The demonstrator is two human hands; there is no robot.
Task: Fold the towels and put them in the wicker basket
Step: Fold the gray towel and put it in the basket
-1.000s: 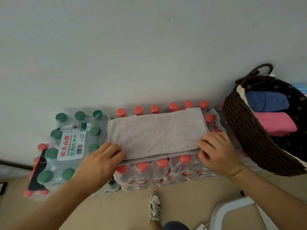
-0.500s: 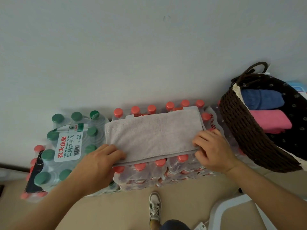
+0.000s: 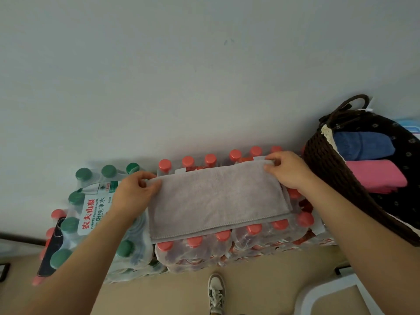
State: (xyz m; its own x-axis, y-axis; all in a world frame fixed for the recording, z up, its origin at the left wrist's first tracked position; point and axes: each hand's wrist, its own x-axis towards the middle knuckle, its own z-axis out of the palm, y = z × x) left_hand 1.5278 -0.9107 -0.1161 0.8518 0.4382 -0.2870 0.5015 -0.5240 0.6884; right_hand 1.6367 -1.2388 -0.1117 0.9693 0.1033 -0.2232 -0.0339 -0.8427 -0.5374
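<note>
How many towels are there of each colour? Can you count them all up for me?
grey towel, lying on the water bottle packs: 1
blue towel, in the wicker basket: 1
pink towel, in the wicker basket: 1
Total: 3 towels

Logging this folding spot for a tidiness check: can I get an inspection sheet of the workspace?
Surface: red-capped bottle packs, used as a table.
Job's things: grey towel folded flat on them; blue towel and pink towel in the basket.
Clutter: green-capped bottle pack at left.
Grips: left grip and right grip each pinch a far corner of the grey towel.
Cables: nothing seen.
Surroundings: plain wall, tan floor, shoe, white furniture.
</note>
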